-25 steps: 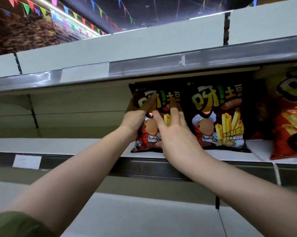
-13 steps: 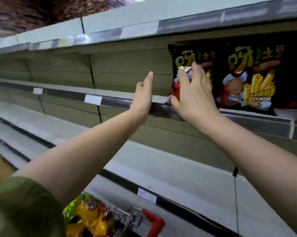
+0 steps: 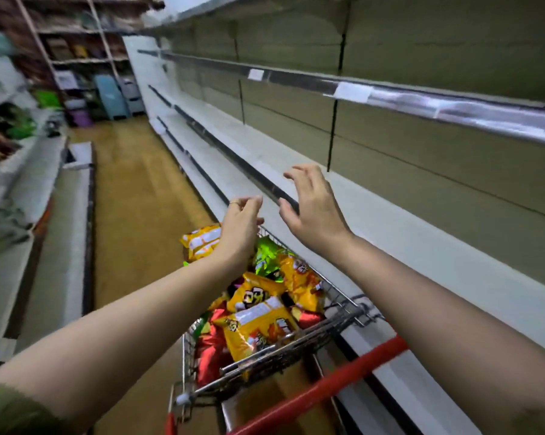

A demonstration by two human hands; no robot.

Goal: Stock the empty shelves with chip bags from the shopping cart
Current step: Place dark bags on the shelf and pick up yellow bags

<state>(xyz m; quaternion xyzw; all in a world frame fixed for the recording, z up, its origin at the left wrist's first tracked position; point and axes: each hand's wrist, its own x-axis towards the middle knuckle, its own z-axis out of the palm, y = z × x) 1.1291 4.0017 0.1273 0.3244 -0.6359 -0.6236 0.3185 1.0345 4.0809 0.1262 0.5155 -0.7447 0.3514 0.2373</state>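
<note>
Two bare forearms stretch forward from the bottom edge, a green sleeve (image 3: pixel 7 409) showing at the left elbow. Just beyond them runs the red handle (image 3: pixel 321 394) of the shopping cart (image 3: pixel 296 345), whose wire basket stands close beside the foot of the shelves (image 3: pixel 390 240). Chip bags (image 3: pixel 258 328) lie heaped in the basket: mostly yellow ones, with red bags (image 3: pixel 211 350) low on the left and a green bag (image 3: pixel 268 259) toward the far end. Above the far end of the pile the left hand (image 3: pixel 241 227) hovers with its fingers loosely curled around nothing, a ring on one finger. The right hand (image 3: pixel 312 208) hangs near it with fingers spread and slightly bent, also holding nothing. Neither hand touches a bag or the cart. Every shelf board in sight is bare, and the heap rises to the basket's rim, so as far as this view shows most of the stocking remains, beginning with picking up a bag. Little blocks the way: the bags lie uncovered, though the basket's wire rim and the jutting shelf edges with their price-label rail (image 3: pixel 352 91) could snag a bag being lifted across. Farther off, the brown aisle floor (image 3: pixel 133 183) runs past stocked shelving on the left (image 3: pixel 13 146) to a back rack (image 3: pixel 85 58) of blurred goods.
</note>
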